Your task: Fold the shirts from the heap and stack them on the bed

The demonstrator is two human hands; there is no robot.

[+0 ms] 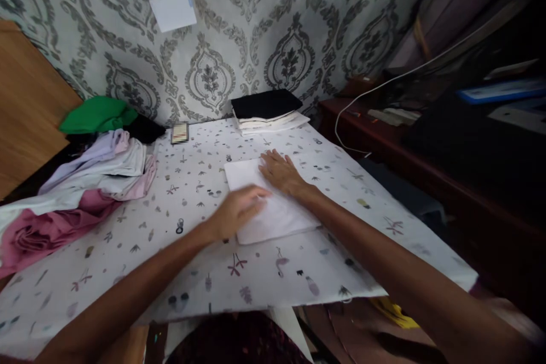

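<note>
step: pressing folded white cloth (pixel 273 205) flat on table (pixel 205 273) | left hand (pixel 236 213) grip: open palm on near edge, holding nothing | right hand (pixel 281 173) grip: flat, fingers spread, just beyond | advice: smooth outward, keep edges square | unfolded clothes pile (pixel 85 187) well left of left grip

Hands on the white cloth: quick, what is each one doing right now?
Left hand: open, palm down on the folded white cloth, holding nothing.
Right hand: open, flat on the same cloth, holding nothing.
</note>
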